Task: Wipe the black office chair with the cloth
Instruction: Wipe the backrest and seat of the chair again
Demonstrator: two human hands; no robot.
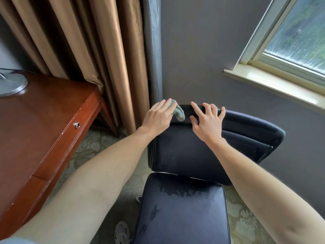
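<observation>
The black office chair (184, 152) stands in front of me, its backrest facing me and its seat below with damp streaks. A small grey-green cloth (179, 112) lies on the left end of the backrest's top edge. My left hand (158, 117) rests flat on the cloth with straight fingers, pressing it against the chair. My right hand (207, 122) is just to the right, fingers spread and laid over the top edge of the backrest, holding nothing.
A reddish wooden desk (44, 129) with a drawer knob and a round metal lamp base (11, 85) stands at the left. Brown curtains (91, 50) hang behind it. A grey wall and a window sill (274, 85) are at the right. Patterned carpet lies below.
</observation>
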